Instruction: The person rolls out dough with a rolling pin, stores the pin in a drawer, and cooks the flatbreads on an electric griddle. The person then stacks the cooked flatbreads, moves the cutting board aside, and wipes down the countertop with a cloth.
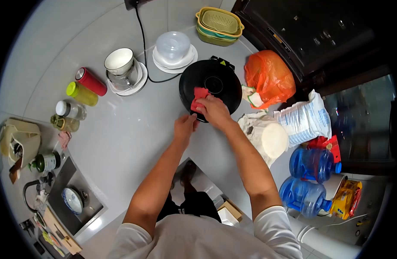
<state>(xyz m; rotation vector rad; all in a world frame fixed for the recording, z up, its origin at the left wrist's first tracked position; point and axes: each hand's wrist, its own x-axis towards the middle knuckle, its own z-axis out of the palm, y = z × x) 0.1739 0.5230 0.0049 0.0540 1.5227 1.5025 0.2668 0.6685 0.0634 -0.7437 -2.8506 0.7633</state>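
A round black electric griddle (pixel 228 88), apparently with its lid down, sits on the grey countertop. My right hand (pixel 213 110) is closed on a red cloth (pixel 200 93) and presses it against the front left part of the black surface. At the front edge of the griddle is my left hand (pixel 186 128), its fingers closed on the rim or a small handle there; the exact grip is partly hidden. A black cord (pixel 145 52) runs from the wall socket down to the griddle's left side.
Left of the griddle stand stacked plates (pixel 193 56), a white bowl (pixel 119 61) and a red bottle (pixel 91 81). Colanders (pixel 219 23) are behind. An orange plastic bag (pixel 269 77), a white sack (pixel 304 118) and blue water jugs (pixel 313 164) line the right. A sink (pixel 92 203) is front left.
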